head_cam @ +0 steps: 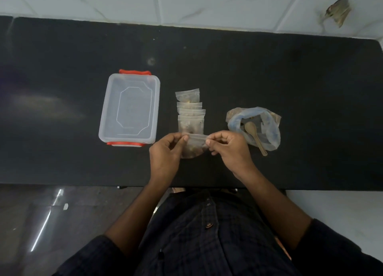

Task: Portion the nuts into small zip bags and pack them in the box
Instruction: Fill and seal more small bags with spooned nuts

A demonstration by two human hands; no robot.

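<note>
Both hands, the left hand [165, 151] and the right hand [230, 149], are pinching the top corners of a filled zip bag [194, 146] just above the tabletop [290, 78], each grip holding plastic. If the seal is pressed unevenly, nuts could be spilling later inside the box [129, 109].

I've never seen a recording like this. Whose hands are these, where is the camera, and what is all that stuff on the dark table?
No machine here: a person wears a wide-angle camera on the head, looking down at their own hands. The left hand and right hand pinch the top corners of a small clear zip bag of nuts, apparently at its seal. Beyond it, on the black table, lies a row of similar filled small bags, overlapping. To the left sits a clear plastic box with red clips, its lid on. To the right lies a crumpled clear bag, with a small wooden spoon resting in it.
</note>
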